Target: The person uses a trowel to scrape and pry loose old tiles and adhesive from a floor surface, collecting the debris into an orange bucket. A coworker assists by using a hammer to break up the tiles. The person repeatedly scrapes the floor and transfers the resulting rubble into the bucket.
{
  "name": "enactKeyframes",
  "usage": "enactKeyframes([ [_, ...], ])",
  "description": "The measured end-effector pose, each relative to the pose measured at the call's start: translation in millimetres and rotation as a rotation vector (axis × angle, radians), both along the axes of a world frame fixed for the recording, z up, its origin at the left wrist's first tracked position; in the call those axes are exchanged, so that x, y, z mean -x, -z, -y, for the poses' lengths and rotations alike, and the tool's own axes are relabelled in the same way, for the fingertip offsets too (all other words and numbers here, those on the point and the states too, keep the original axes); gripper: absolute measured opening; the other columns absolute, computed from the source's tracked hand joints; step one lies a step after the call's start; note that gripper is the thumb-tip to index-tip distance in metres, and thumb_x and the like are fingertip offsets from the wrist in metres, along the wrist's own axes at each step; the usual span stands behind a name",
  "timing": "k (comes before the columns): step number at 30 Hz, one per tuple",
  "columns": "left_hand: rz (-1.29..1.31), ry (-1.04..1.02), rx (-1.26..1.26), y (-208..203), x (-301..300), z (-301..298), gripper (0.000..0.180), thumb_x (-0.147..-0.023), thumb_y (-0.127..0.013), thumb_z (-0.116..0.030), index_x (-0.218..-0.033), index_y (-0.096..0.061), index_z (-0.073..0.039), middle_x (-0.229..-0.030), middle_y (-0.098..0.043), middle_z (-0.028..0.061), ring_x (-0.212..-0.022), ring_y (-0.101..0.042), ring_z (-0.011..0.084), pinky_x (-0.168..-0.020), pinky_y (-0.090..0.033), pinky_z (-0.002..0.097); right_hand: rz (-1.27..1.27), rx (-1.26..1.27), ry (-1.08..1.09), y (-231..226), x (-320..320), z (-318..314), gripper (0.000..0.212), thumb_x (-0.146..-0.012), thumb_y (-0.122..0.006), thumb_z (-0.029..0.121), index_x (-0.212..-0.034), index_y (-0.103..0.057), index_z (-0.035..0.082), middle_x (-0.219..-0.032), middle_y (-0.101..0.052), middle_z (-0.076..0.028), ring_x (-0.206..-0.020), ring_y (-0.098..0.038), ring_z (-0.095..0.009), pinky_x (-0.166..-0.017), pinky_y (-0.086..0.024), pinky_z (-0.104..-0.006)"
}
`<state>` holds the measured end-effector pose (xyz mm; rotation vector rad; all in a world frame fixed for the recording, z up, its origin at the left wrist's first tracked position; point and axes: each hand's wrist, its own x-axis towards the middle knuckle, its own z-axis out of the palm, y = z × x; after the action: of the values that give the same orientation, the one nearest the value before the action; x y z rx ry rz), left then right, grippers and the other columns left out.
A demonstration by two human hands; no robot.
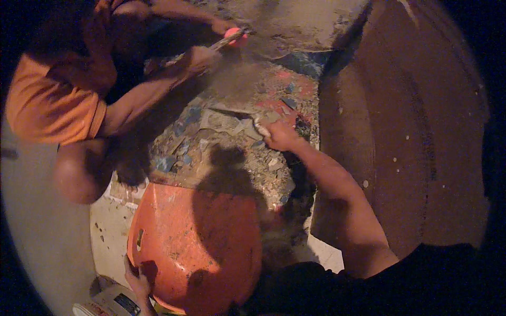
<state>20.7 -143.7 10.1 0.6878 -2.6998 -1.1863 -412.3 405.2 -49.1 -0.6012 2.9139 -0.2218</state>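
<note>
At far left, see a co-worker's orange sleeve (pixel 58 113), soft creased cloth, and lower down a pale rounded bucket (pixel 103 304). Next, find the left hand (pixel 139 287), apparently grasping with curled fingers the side edge of the orange tub (pixel 174 226), just below a handle slot. Better to brace firmly there, so as to prevent rocking. Note smooth plastic, broadly curved, scuffed and specked with dirt, upper edge right beside the debris. Farther up, mind the co-worker's stick-like tool (pixel 220 43), close to a brownish haze, likely dust; probably wise to reach well clear of it. Across the middle, look over the rubble (pixel 266 158): crumbly grit, angular grey chips, bluish and reddish shards. On top, make out a flat grey piece (pixel 232 124), thin-edged; impossible to tell whether tool or slab. Seemingly gripped at its right end by the bent fingers of the bare right hand (pixel 283 136); best held low and level, clear of sharp corners. At far right, meet a tall brown sheet (pixel 400 131), cardboard-like and matt, flecked with pale spots.
</note>
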Motion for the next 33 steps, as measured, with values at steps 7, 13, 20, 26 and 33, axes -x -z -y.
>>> enactKeyframes([
  [7, 0.107, -0.044, -0.044, -16.5, 14.4, -14.7, 0.061, -0.089, -0.053, 0.000, -0.147, -0.036, 0.011, -0.105, -0.069, 0.0236, -0.098, -0.068, 0.0271, -0.087, -0.053, 0.0368, -0.146, -0.107, 0.573, -23.6, 28.0, -96.4, 0.046, -0.089, -0.062, 0.040, -0.117, -0.062, 0.004, -0.094, -0.072, -0.025, -0.088, -0.070, -0.045, -0.077, -0.057, -0.0539],
  [13, 0.058, -0.130, -0.180, -20.0, 24.6, -28.0, 0.060, -0.090, -0.052, 0.002, -0.147, -0.035, 0.011, -0.089, -0.069, 0.0184, -0.079, -0.067, 0.0186, -0.067, -0.055, 0.0326, -0.058, -0.064, 0.522, 32.7, 18.5, -121.1, 0.047, -0.085, -0.068, 0.034, -0.118, -0.059, 0.002, -0.100, -0.071, -0.029, -0.095, -0.069, -0.047, -0.086, -0.055, -0.0552],
  [20, 0.023, -0.105, -0.097, -16.5, 16.6, -29.6, 0.058, -0.089, -0.054, 0.001, -0.143, -0.039, 0.012, -0.091, -0.070, 0.0178, -0.079, -0.067, 0.0188, -0.069, -0.055, 0.0335, 0.168, -0.122, 0.410, 15.5, -33.7, -68.0, 0.051, -0.082, -0.071, 0.028, -0.126, -0.057, 0.005, -0.100, -0.071, -0.027, -0.095, -0.068, -0.047, -0.087, -0.054, -0.0554],
  [26, 0.089, -0.091, 0.032, -18.8, 14.4, -16.4, 0.060, -0.086, -0.056, 0.002, -0.144, -0.041, 0.011, -0.089, -0.070, 0.0176, -0.084, -0.068, 0.0203, -0.076, -0.054, 0.0352, 0.097, -0.139, 0.377, -33.9, -28.3, -43.4, 0.051, -0.080, -0.075, 0.033, -0.119, -0.063, 0.003, -0.106, -0.071, -0.025, -0.099, -0.068, -0.045, -0.089, -0.054, -0.0527],
  [33, 0.254, -0.170, -0.048, -11.7, 10.3, -8.1, 0.062, -0.084, -0.053, 0.007, -0.146, -0.041, 0.010, -0.111, -0.069, 0.0265, -0.106, -0.068, 0.0256, -0.092, -0.051, 0.0363, -0.013, -0.120, 0.430, -2.2, 28.3, -59.2, 0.029, -0.076, -0.073, 0.026, -0.093, -0.071, 0.003, -0.095, -0.073, -0.023, -0.091, -0.071, -0.041, -0.081, -0.057, -0.0489],
])
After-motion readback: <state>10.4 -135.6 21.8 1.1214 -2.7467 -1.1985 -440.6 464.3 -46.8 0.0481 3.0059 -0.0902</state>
